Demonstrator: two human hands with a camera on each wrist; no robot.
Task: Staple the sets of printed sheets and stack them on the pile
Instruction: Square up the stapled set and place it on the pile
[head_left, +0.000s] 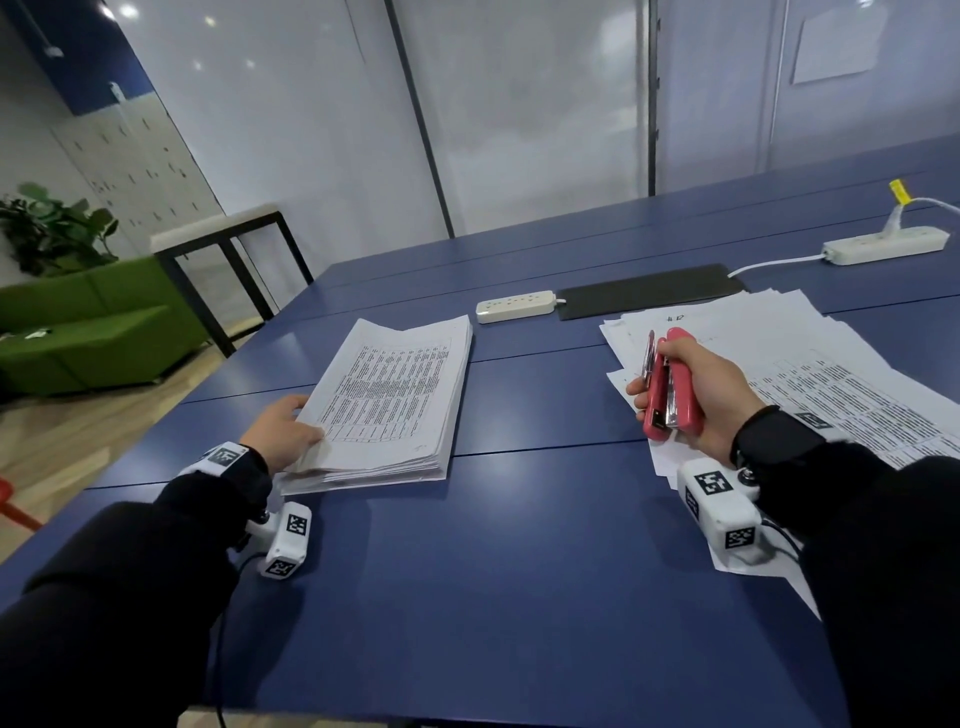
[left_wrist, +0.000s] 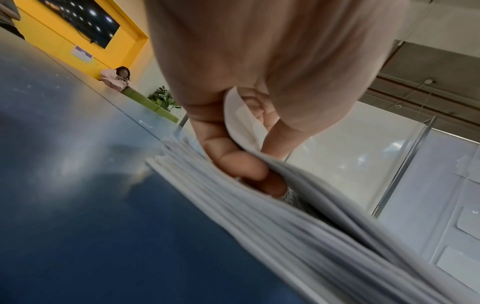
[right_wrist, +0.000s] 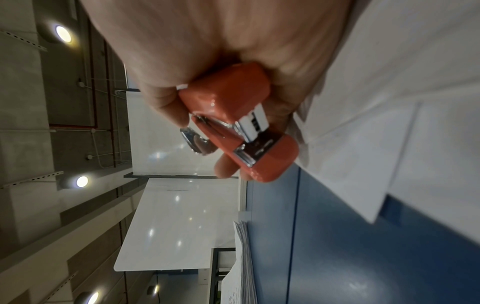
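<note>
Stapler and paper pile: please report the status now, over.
Right hand grips the red stapler, held above the loose sheets. Left hand pinches the top sheets at the pile edge. Nothing in the way.

Pile (head_left: 395, 395) left on table (head_left: 519, 545); loose sheets (head_left: 831, 374) right.

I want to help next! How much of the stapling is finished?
Done: a thick pile sits at the left. In hand: the left hand grips the pile's top sheets; the right hand holds the stapler. Left: loose sheets lie spread at the right, so more sets seem to remain.
</note>
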